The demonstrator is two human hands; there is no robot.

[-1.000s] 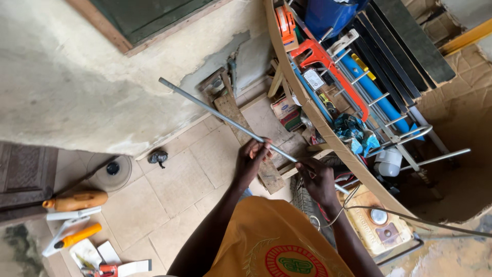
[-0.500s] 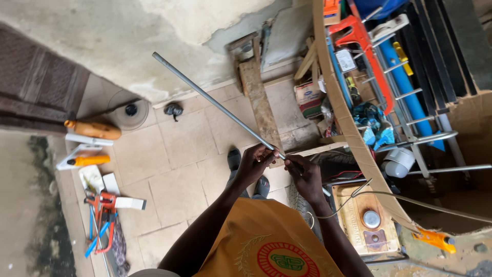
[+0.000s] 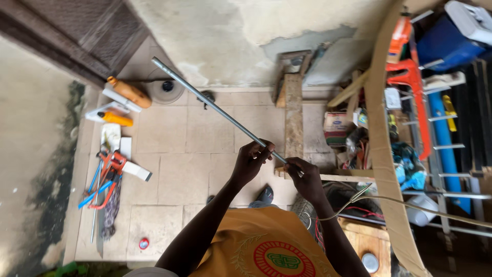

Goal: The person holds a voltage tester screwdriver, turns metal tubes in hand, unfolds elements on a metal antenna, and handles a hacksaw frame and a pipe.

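A long grey metal rod (image 3: 210, 104) slants from the upper left down to my hands. My left hand (image 3: 251, 160) grips it a short way from its near end, fingers curled around it. My right hand (image 3: 305, 177) is closed around the near end of the same rod, close beside the left. The rod's far tip hangs in the air over the tiled floor near a round white disc (image 3: 166, 88). My orange shirt (image 3: 261, 246) fills the bottom of the view.
A wooden plank (image 3: 293, 115) lies on the tiles under the rod. Tools, saws and bottles (image 3: 110, 169) are spread at the left. A curved wooden strip (image 3: 382, 149) edges a cluttered pile of pipes and boxes at the right. A thin cable (image 3: 410, 205) runs past my right wrist.
The view has swung to the right and the floor tools now lie further in. Both hands keep hold of the rod, which stays slanted to the upper left.
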